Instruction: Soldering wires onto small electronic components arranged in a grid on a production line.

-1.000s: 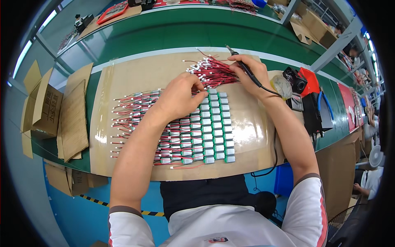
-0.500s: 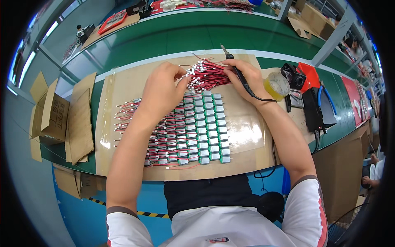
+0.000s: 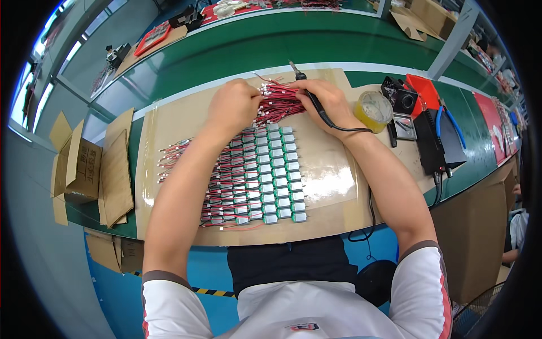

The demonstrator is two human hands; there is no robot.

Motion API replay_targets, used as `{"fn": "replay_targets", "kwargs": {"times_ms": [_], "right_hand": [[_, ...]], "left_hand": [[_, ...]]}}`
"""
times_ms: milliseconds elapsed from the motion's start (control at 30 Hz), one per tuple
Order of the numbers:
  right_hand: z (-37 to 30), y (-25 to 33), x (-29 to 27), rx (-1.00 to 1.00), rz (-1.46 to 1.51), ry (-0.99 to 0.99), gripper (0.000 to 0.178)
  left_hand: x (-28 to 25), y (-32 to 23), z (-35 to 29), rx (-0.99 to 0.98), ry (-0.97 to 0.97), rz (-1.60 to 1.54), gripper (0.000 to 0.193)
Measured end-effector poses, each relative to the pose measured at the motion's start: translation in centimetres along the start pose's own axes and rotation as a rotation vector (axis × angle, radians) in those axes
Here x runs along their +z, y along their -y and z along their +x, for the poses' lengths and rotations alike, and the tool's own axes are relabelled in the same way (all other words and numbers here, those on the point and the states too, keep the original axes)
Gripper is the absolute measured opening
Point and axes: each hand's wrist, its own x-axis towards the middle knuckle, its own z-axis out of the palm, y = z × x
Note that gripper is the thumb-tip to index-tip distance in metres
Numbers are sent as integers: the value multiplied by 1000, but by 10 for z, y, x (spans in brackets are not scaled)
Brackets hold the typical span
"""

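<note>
A bundle of red and black wires with white plug ends lies at the far middle of the cardboard sheet. My left hand is at the bundle's left end, its fingers closed on the wires by the plugs, the fingertips partly hidden. My right hand grips a soldering iron with its tip pointing away from me, and its fingertips touch the bundle's right end. Nearer to me lie rows of small silver blocks with green ends, thin red and black leads running off to their left.
At right stand a jar of yellowish stuff, a red bin, a black box and blue-handled pliers. An open carton and folded cardboard are at left. The iron's cord hangs over the front edge.
My left thumb and fingers, apart over the plugs before, have come together on the wires. My right hand still holds the soldering iron. The whole view has shifted slightly.
</note>
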Motion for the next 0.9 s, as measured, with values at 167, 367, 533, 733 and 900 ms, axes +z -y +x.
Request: {"fn": "replay_targets", "kwargs": {"times_ms": [167,367,533,733,900], "right_hand": [[-2,0,1,102,-33,31,32],[6,42,-2,493,654,-78,41],[4,53,2,535,807,-124,39],[4,66,-4,590,836,-54,36],[5,86,-4,632,860,10,32]], "left_hand": [[-35,1,-17,-84,-58,-88,15],[-42,-15,-40,-393,-14,-482,19],[-39,-30,-52,-364,17,-591,19],[-41,-35,-55,-276,40,-606,33],[-48,-48,-46,-377,205,-927,31]]}}
